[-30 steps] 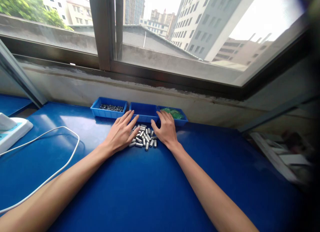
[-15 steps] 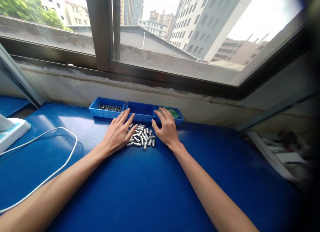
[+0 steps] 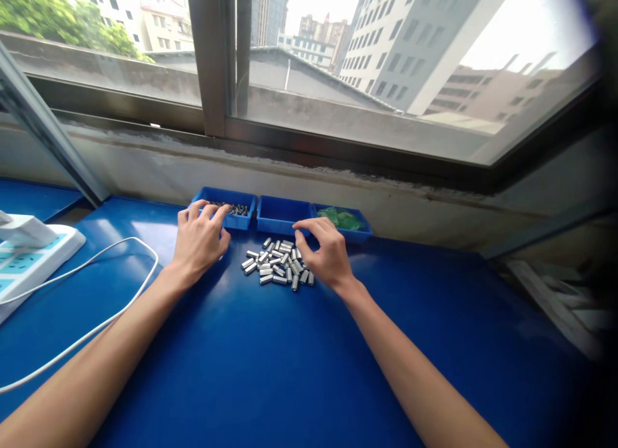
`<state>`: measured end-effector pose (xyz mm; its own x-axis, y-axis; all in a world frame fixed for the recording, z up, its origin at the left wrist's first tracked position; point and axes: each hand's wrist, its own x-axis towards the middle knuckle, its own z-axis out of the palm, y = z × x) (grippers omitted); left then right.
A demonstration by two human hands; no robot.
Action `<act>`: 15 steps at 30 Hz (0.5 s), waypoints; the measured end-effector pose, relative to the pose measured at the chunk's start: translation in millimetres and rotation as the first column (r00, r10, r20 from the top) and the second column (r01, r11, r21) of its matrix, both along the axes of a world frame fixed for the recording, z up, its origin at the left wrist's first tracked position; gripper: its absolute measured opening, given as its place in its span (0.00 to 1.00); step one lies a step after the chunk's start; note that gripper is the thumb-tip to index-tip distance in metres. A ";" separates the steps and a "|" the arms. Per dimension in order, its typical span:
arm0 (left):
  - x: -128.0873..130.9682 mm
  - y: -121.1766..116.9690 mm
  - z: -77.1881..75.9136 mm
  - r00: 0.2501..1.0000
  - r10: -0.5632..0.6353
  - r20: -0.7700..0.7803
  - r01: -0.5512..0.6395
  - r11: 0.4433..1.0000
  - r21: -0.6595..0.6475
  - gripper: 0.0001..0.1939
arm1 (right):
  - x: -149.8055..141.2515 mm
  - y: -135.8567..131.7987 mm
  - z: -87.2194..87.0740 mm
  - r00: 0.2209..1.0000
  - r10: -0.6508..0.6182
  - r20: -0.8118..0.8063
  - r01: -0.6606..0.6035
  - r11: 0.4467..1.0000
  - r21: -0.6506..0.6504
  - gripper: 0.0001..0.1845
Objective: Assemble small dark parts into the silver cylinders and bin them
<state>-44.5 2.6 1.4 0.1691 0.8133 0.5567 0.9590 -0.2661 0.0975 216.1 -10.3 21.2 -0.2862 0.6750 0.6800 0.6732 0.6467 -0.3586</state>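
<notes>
A loose pile of short silver metal cylinders, perhaps hex standoffs (image 3: 279,264), lies on the blue table between my hands. My left hand (image 3: 199,241) is open, its bent fingers spread over the front left of a blue bin (image 3: 236,223) with small dark metal parts (image 3: 240,210). My right hand (image 3: 329,250) hovers at the pile's right edge. Its thumb and forefinger are close but a little apart, with nothing visible between them. Just beyond its fingers is the middle blue bin (image 3: 275,225). The right-hand bin (image 3: 355,234) contains green pieces (image 3: 340,217), possibly plastic bags.
A white power strip (image 3: 43,248) with a plug in it lies at the left. Its white cable (image 3: 153,268) loops across the table (image 3: 270,364) beside my left forearm. Behind the bins are a low wall and a window (image 3: 309,132). A metal post (image 3: 58,126) stands at the left.
My left hand has moved left, off the pile to the left bin, and its fingers have bent. My right hand's thumb and forefinger have drawn closer together. The view has shifted slightly left.
</notes>
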 end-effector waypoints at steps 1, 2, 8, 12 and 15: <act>-4.0 0.3 0.8 0.999 0.016 -0.030 -0.017 1.000 -0.011 0.20 | -7.5 1.7 0.2 1.000 0.013 -0.018 -0.013 1.000 -0.014 0.07; -6.5 0.1 1.8 0.998 0.027 -0.055 -0.028 0.999 -0.017 0.19 | -14.4 3.7 0.2 0.999 0.026 -0.031 -0.027 0.999 -0.028 0.07; -11.2 -1.0 10.4 0.991 -0.001 -0.136 -0.024 0.984 -0.178 0.23 | -45.1 12.2 0.2 0.990 0.137 -0.044 -0.142 0.984 -0.110 0.09; -21.1 2.2 16.5 0.983 -0.150 -0.102 0.112 0.944 -0.311 0.14 | -59.2 12.9 0.3 0.977 0.213 -0.012 -0.211 0.957 -0.202 0.16; -22.0 0.5 24.6 0.953 -0.282 -0.114 0.226 0.907 -0.356 0.10 | -67.8 14.2 -3.1 0.973 0.229 -0.008 -0.225 0.950 -0.218 0.25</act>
<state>-66.5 3.2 26.0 0.4581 0.8644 0.2075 0.8735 -0.4810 0.0755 148.3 3.9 18.1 -0.4591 0.7210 0.5189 0.5248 0.6915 -0.4965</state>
